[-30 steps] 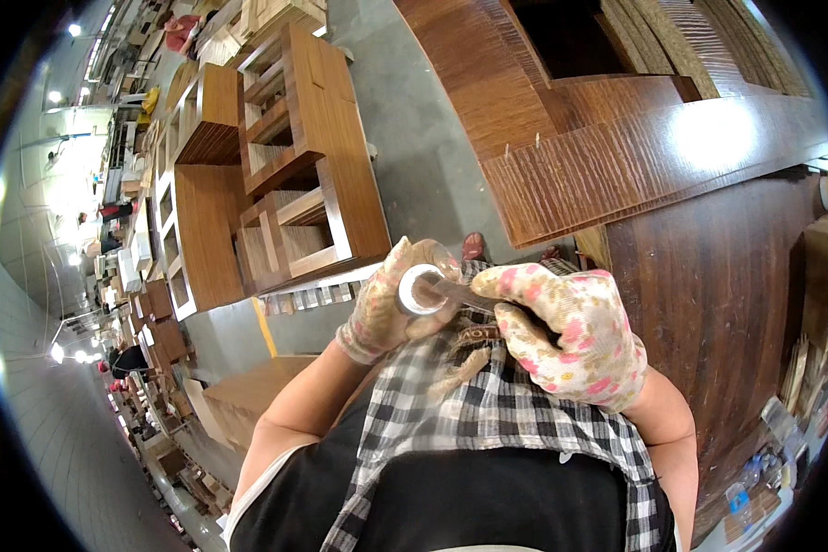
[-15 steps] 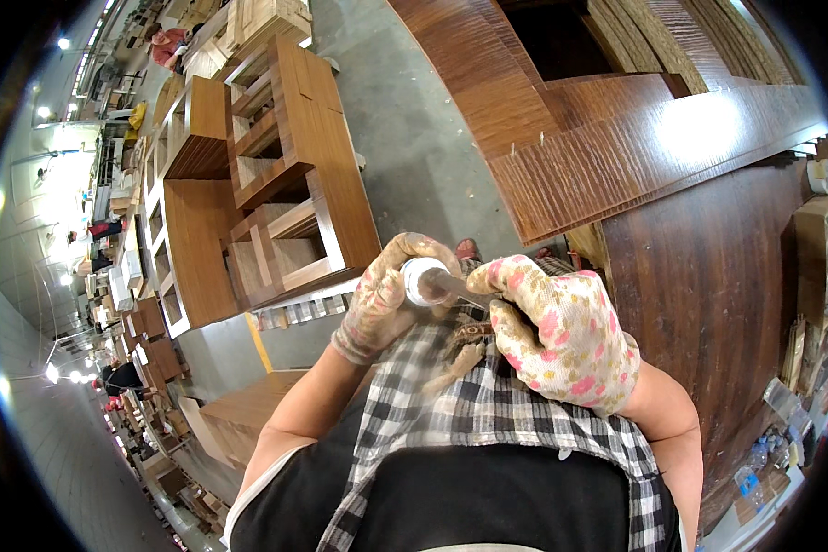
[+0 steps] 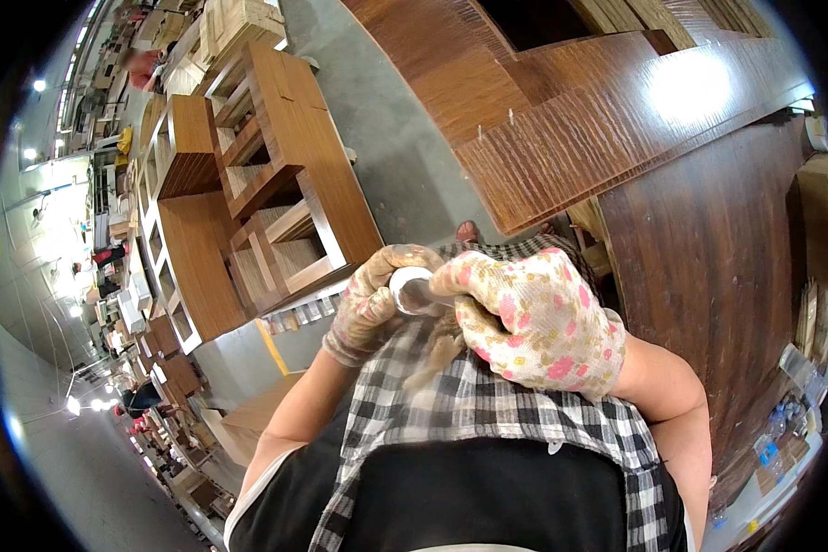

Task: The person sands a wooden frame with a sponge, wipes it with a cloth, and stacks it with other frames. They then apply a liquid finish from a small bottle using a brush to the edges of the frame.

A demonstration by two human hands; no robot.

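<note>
Both of my hands wear floral-patterned work gloves and meet in front of my checked apron. My left hand, its glove stained brown, is closed around a small white round-mouthed container with brown inside. Pressed up to the container's right rim, my right hand has its fingers pinched on a thin tool. Only a short greyish piece of the tool shows at the container's mouth; the fist hides the rest, so its kind cannot be made out.
Glossy brown wood panels lie stacked ahead on the right, beside a large dark panel. Brown cabinet frames with openings stand on the left. A person works far off at upper left. Plastic bottles sit at lower right.
My right hand has moved left, bringing the tool from beside the container to its mouth. The container is tilted a little differently. The whole view has shifted slightly.
</note>
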